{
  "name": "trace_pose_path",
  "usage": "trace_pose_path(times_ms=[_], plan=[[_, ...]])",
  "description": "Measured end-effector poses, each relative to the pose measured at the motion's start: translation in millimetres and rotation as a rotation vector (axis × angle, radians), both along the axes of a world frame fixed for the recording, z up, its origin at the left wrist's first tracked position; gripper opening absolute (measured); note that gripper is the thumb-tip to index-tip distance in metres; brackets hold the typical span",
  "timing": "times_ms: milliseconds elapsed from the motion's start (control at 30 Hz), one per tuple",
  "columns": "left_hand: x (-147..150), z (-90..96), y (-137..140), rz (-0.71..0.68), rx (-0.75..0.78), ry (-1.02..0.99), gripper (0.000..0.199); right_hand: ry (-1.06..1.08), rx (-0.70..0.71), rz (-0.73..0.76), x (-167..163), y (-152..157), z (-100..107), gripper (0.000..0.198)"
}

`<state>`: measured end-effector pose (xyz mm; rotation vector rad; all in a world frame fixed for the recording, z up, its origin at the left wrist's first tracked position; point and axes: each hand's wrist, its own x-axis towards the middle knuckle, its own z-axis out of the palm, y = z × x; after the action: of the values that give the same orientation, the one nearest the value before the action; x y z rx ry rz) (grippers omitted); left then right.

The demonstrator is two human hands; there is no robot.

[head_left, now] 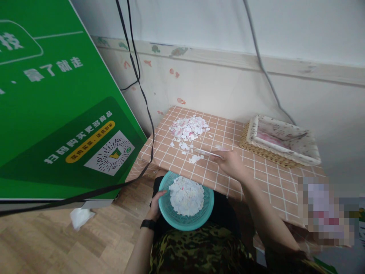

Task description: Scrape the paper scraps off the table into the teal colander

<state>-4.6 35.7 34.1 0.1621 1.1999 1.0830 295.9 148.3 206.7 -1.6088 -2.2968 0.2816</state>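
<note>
My left hand [155, 204] is closed on the left rim of a round turquoise plastic basket [209, 201], its thumb over the edge. The basket rests on my lap below the table edge and holds a heap of small white paper scraps [186, 196]. Over the table, my right hand [229, 163] grips a thin, pale, flat stick-like tool [210, 153]; its exact kind is unclear. The tool's far end points left, close to a small cluster of paper scraps [195, 158]. Farther back lies a larger pile of white and pinkish paper scraps [189, 128].
A checked brown cloth covers the table [228, 133]. At its right back stands a wicker basket [281, 142] with a patterned lining. A green printed panel [57, 114] stands at left, with a black cable [149, 114] hanging before it. A white crumpled item [81, 217] lies on the floor.
</note>
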Motion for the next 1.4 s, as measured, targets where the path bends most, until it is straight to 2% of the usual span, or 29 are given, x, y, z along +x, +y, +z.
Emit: trace_pose_path(times_ms=[333, 533, 633, 800, 1000, 1233, 1400], plan=[[0.7, 10.0, 2.6, -0.046, 0.008, 0.019, 0.012, -0.074, -0.013, -0.050, -16.4, 7.4, -1.8, 0.033], [0.6, 11.8, -2.2, -0.037, 0.004, 0.011, 0.013, -0.020, -0.021, 0.046, -15.9, 11.8, 1.9, 0.029], [0.4, 10.7, -4.1, -0.024, -0.003, 0.003, 0.013, 0.030, -0.036, 0.095, -8.6, 4.5, 1.7, 0.027], [1.7, 12.0, -4.9, -0.010, -0.013, -0.019, 0.013, 0.084, -0.052, 0.079, 2.6, -15.6, -4.4, 0.031], [3.7, 16.0, -8.0, -0.014, -0.023, -0.038, 0.016, 0.110, -0.057, 0.203, 12.5, -31.8, -1.7, 0.034], [2.8, 18.0, -12.3, -0.015, -0.022, -0.058, 0.019, 0.113, -0.079, 0.238, 4.8, -33.8, -1.9, 0.032], [3.5, 26.6, -13.8, -0.031, -0.018, -0.086, 0.018, 0.005, -0.044, 0.127, 10.5, -22.9, 1.0, 0.026]])
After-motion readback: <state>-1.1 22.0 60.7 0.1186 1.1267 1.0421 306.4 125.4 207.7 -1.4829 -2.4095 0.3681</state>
